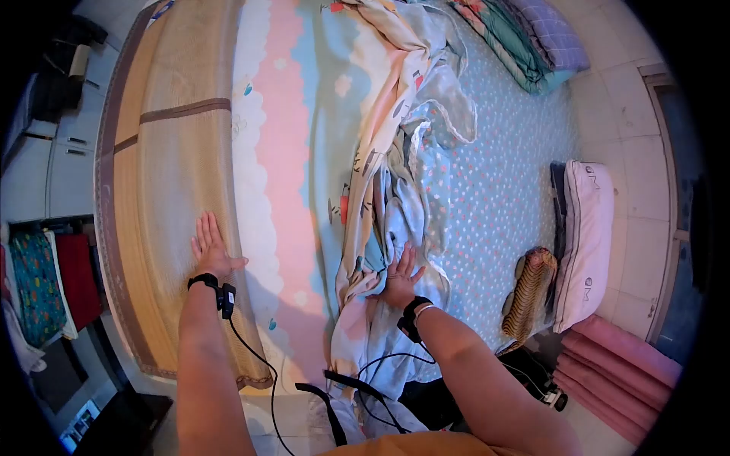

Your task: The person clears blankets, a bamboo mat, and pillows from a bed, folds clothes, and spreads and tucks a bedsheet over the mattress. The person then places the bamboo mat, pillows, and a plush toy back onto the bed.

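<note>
My left hand (212, 252) lies flat on a folded tan woven sleeping mat (179, 167) with brown edging, its fingers stretched out. On the bunched ridge of a patterned bedsheet (395, 129) rests my right hand (399, 283), its fingers spread and pointing away from me. The flat part of this sheet, with pink, white and blue cloud bands (285, 152), stretches between my hands. Right of the bunched cloth is a light blue dotted sheet (502, 167). Each wrist wears a black strap, with a cable running from it.
A folded green and purple quilt (525, 45) lies at the far right of the bed. A pink pillow (585, 243) and a tiger-striped cushion (530, 292) sit along the right edge. Pink folded fabric (616, 372) is at lower right. White cabinets (72, 167) stand on the left.
</note>
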`<state>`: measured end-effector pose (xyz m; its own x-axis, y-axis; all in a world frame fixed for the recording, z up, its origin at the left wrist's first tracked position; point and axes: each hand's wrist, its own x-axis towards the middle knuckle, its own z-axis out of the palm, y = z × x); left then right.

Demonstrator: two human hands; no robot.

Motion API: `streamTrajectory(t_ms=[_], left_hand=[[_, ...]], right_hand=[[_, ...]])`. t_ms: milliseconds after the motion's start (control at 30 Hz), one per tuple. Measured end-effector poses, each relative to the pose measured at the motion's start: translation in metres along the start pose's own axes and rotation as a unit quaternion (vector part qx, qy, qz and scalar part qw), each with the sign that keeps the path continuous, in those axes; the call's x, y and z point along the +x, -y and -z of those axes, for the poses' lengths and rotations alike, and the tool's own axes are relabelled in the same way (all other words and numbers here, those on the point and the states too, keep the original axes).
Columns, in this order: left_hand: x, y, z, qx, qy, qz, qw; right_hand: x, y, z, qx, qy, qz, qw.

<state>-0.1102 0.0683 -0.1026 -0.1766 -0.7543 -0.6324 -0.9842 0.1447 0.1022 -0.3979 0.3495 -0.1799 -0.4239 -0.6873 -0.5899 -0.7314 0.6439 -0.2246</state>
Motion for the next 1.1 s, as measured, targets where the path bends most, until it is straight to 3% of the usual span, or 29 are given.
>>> streamTrajectory(t_ms=[133,167,233,400,467,600,667,733,800,867,1000,1067,1100], left_hand=[[0.002,-0.004,0.002,0.016,0.007,0.001,1.000],[-0.003,0.006,0.008,0.020,0.000,0.022,1.000],[0.001,-0.001,0.001,0.013,-0.004,-0.009,1.000],[-0.002,-0.001,-0.025,-0.010,-0.131,-0.035,0.991],[-0.006,-0.003,-0.036,-0.016,-0.261,-0.050,0.964],[-0.033,0.007,-0.013,-0.159,-0.293,-0.054,0.941],[-0.037,0.034,-0.005,-0.156,-0.324,-0.058,0.932],[-0.042,0.067,0.008,-0.155,-0.356,-0.062,0.919],[-0.058,0.093,0.027,-0.192,-0.240,0.079,0.948],[-0.049,0.147,0.022,-0.212,-0.358,0.045,0.908],[-0.023,0.238,0.024,-0.250,-0.319,0.070,0.911],[-0.011,0.265,0.006,-0.063,-0.357,0.083,0.928],[-0.012,0.264,-0.001,-0.069,-0.352,0.079,0.930]], right_hand=[[0.005,-0.007,-0.007,-0.038,0.012,0.005,0.999],[0.007,0.000,-0.005,-0.052,0.028,-0.033,0.998],[0.005,-0.007,0.003,-0.041,0.017,-0.023,0.999],[0.008,-0.007,-0.012,-0.045,-0.017,-0.012,0.999],[0.009,-0.013,-0.014,-0.066,-0.022,-0.022,0.997],[0.006,-0.022,-0.018,-0.078,-0.035,-0.006,0.996],[0.005,-0.004,-0.005,-0.071,0.010,-0.032,0.997],[0.004,0.008,0.001,-0.050,-0.012,-0.018,0.999],[0.003,-0.004,-0.003,-0.050,-0.009,-0.022,0.998],[0.003,-0.007,-0.008,-0.029,-0.056,-0.001,0.998],[0.007,-0.006,-0.006,-0.063,-0.026,-0.035,0.997],[0.011,-0.013,-0.016,-0.047,-0.058,-0.001,0.997],[0.008,-0.014,-0.013,-0.033,-0.066,0.005,0.997]])
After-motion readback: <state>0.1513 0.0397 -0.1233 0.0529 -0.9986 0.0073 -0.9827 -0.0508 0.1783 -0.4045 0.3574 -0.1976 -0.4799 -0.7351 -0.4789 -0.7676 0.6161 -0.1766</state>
